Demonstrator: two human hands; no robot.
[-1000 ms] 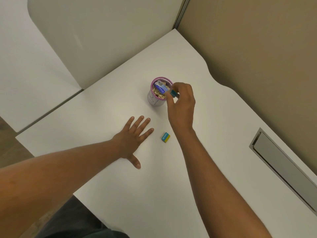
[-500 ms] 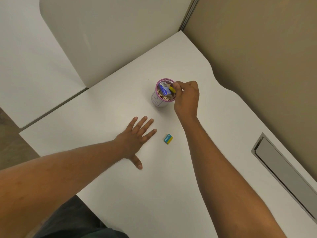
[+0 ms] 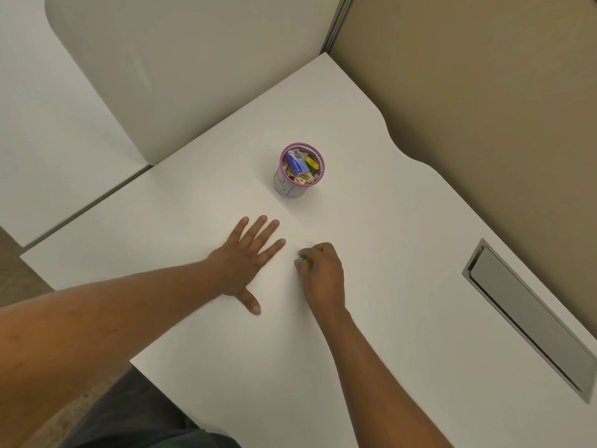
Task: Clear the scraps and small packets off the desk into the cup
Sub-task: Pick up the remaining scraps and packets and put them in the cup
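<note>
Since half a second ago, the right hand (image 3: 321, 273) has left the cup (image 3: 298, 172) and dropped to the desk (image 3: 403, 286), where its curled fingers pinch the small blue-and-yellow packet (image 3: 303, 259) lying just beside the left hand's fingertips. A yellow packet (image 3: 311, 162) now sits inside the cup with a blue packet (image 3: 298, 163) and tan scraps (image 3: 302, 178). The left hand (image 3: 248, 258) stays flat and spread, holding nothing. A grey cable hatch (image 3: 529, 315) lies well to the right.
</note>
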